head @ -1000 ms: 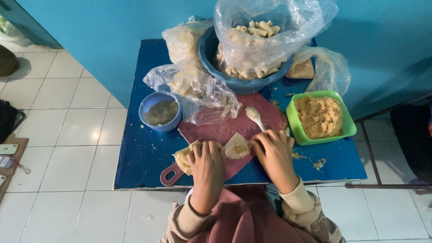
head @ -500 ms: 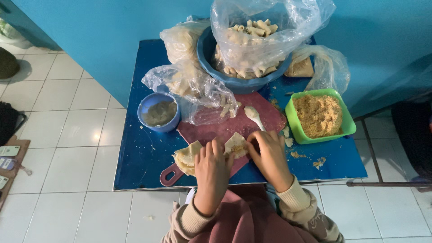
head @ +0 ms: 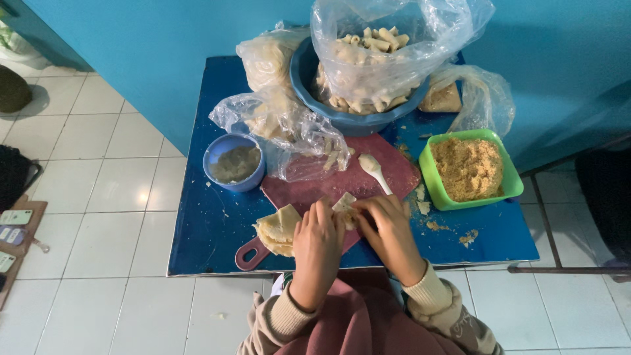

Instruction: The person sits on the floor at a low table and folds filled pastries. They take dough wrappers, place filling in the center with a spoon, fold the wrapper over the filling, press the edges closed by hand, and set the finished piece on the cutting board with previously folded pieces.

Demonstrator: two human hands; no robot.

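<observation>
My left hand (head: pixel 318 235) and my right hand (head: pixel 387 227) meet over a dark red cutting board (head: pixel 348 181), both pinching a pale folded wrapper (head: pixel 344 204) between the fingertips. A stack of thin pale wrappers (head: pixel 277 229) lies on the board just left of my left hand. A white spoon (head: pixel 374 169) rests on the board beyond my fingers. What lies inside the fold is hidden by my fingers.
On the blue table (head: pixel 210 223) stand a green tub of crumbs (head: pixel 468 169), a small blue bowl of greyish liquid (head: pixel 234 162) and a big blue basin (head: pixel 309 75) lined with a plastic bag of finished rolls. Crumpled plastic bags (head: pixel 282 125) lie behind the board. White floor tiles surround the table.
Both hands drew closer together over the wrapper, and it went from lying open to folded up between the fingertips. Nothing else on the table moved.
</observation>
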